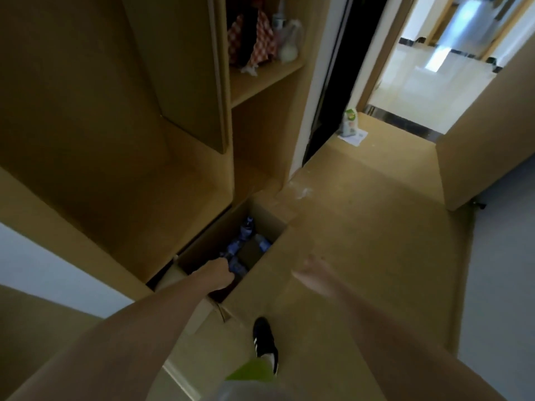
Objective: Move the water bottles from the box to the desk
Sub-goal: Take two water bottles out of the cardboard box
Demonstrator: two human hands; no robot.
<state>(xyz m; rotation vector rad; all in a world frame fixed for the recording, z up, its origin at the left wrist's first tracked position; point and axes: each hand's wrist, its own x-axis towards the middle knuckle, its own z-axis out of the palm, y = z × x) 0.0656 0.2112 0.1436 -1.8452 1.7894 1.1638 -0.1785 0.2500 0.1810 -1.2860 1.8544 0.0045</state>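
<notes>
The left hand [220, 274] reaches down into an open cardboard box [262, 280] on the floor [362, 227], its fingers [227, 266] curled at the top of a water bottle [238, 267] with a blue label; the picture is too dim and blurred to say for sure that they have closed round it. More water bottles [246, 230] with blue labels lie just beyond those fingers, further into the box, against its far wall. The right hand [314, 274] hangs in the air to the right of the box, over the floor, blurred, fingers spread and loose, holding nothing. Below both hands a black shoe [265, 340] stands on the floor beside the box's near corner. Up beyond the box, a wooden shelf [260, 79] carries a red checked cloth [262, 39] and a white bottle [279, 20].
</notes>
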